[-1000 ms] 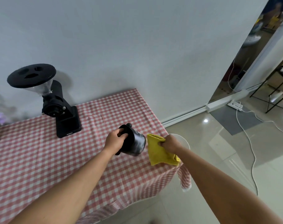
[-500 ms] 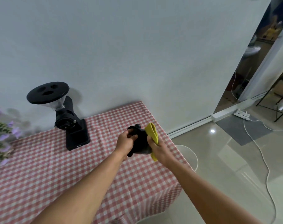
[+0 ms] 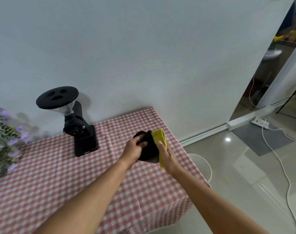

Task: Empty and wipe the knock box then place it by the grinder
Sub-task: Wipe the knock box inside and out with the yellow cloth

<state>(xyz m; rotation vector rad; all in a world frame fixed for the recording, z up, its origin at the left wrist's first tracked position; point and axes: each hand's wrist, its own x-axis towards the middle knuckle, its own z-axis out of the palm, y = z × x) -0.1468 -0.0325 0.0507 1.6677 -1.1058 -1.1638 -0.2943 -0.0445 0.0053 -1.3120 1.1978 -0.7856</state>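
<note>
My left hand point(image 3: 134, 150) grips the black knock box point(image 3: 149, 152) by its rim and holds it tilted above the right end of the table. My right hand point(image 3: 167, 156) presses a folded yellow cloth point(image 3: 160, 138) flat against the box's right side. The cloth covers part of the box, and the box's inside is hidden from me. The black coffee grinder point(image 3: 79, 129) with its wide round hopper lid stands on the red checked tablecloth point(image 3: 76, 179) near the wall, to the left of the box.
Purple flowers point(image 3: 2, 137) stand at the table's left edge. A white bin rim point(image 3: 206, 163) shows on the glossy floor just right of the table. A white cable point(image 3: 282, 168) and a power strip point(image 3: 260, 122) lie on the floor by the doorway.
My right hand brought the yellow cloth from beside the knock box onto its side. Both hands and the box have shifted left over the table, closer to the grinder.
</note>
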